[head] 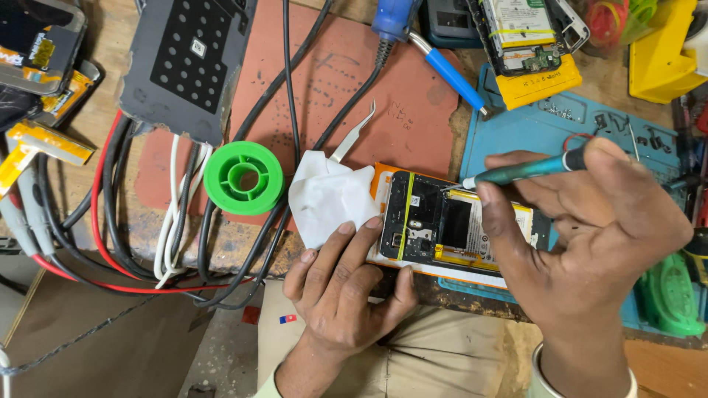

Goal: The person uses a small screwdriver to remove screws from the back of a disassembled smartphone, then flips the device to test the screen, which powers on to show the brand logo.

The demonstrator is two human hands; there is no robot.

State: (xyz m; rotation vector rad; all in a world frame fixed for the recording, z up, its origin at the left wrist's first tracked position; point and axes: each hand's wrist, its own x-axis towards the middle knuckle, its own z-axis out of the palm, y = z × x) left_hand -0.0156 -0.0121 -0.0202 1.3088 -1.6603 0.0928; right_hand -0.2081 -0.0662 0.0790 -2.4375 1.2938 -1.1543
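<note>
The opened smartphone is steadied at the desk edge by the left hand, fingers pressed flat on its end, grasping nothing. A teal screwdriver is pinched in the right hand; the tip is best kept upright and pressed lightly, so slipping is avoided.

A phone-repair workshop: the worn tabletop carries an opened phone, a second dismantled phone at the far right, a green solder spool, tweezers, tangled cables and a blue repair mat.
</note>
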